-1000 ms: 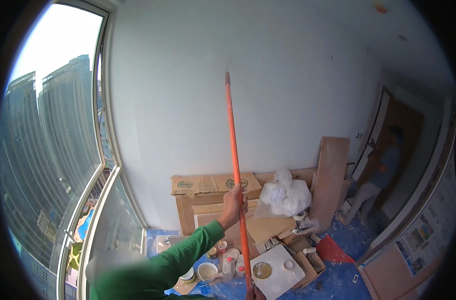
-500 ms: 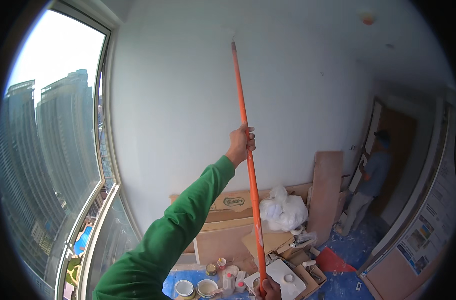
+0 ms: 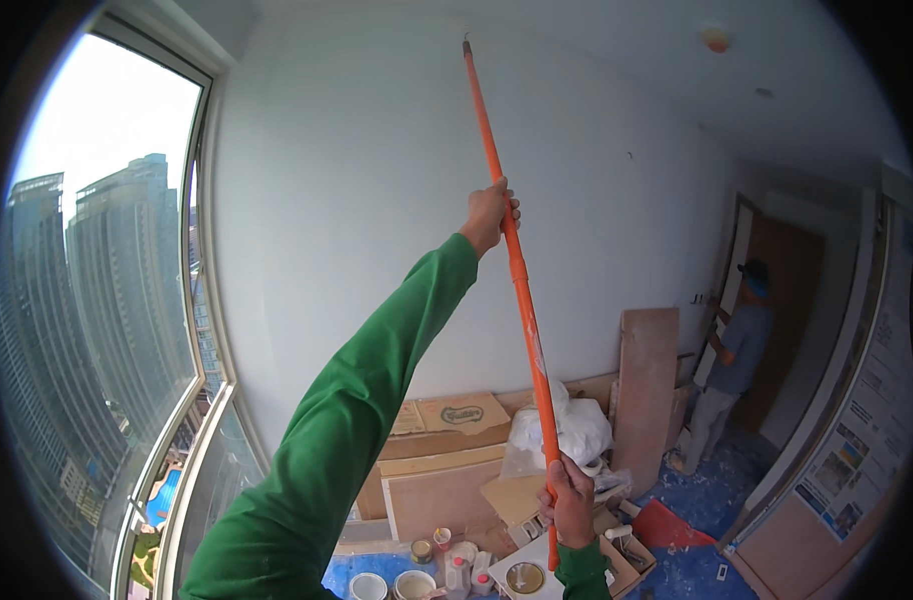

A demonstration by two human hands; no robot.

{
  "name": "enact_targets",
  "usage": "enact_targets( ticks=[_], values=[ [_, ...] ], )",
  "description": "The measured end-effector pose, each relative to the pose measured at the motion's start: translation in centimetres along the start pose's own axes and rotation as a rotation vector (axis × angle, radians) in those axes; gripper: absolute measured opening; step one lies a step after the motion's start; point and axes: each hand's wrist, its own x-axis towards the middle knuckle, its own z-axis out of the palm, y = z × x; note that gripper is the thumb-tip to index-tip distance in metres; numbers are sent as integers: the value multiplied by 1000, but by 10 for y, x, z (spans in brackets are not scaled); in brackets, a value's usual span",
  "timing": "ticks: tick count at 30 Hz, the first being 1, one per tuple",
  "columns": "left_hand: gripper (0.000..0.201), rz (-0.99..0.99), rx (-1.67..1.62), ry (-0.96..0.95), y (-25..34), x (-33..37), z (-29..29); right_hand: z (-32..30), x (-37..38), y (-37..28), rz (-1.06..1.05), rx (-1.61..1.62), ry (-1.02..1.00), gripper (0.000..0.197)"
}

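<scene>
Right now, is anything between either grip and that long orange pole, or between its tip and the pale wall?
Nothing visible is. The bare left-hand grip and right-hand grip both close directly around the long orange pole. Nothing shows between its dark tip and the smooth pale wall; whether they touch is unclear.

White plastic bag (image 3: 575,432) sat near upright board (image 3: 645,390); person (image 3: 739,345) stood by brown door (image 3: 792,275); towers (image 3: 127,280) rose outside window frame (image 3: 199,455).

Hands (image 3: 490,214) (image 3: 574,505) curled (left higher)
</scene>
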Motion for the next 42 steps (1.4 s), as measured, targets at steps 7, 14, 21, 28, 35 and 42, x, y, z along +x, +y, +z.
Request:
enact_targets(
  ticks=[7, 14, 21, 28, 35, 42],
  values=[
    [28, 15, 197, 59, -15, -11, 6, -23, -6, 13, -12, -38, 75, 30],
    [31, -54, 270, 115, -75, -47, -19, -102, -72, 101, 14, -193, 119, 28],
    [36, -171, 229, 154, -147, -101, -48, -136, -159, 116, 109, -336, 266, 29],
    [41, -287, 198, 178, -202, -178, -58, -200, -226, 165, 21, -696, 329, 27],
    [41, -404, 132, 189, -265, -247, -82, -218, -286, 151, 149, -800, 347, 23],
    [44, -576, 123, 217, -297, -314, -83, -275, -358, 186, 281, -987, 383, 26]
  ],
)
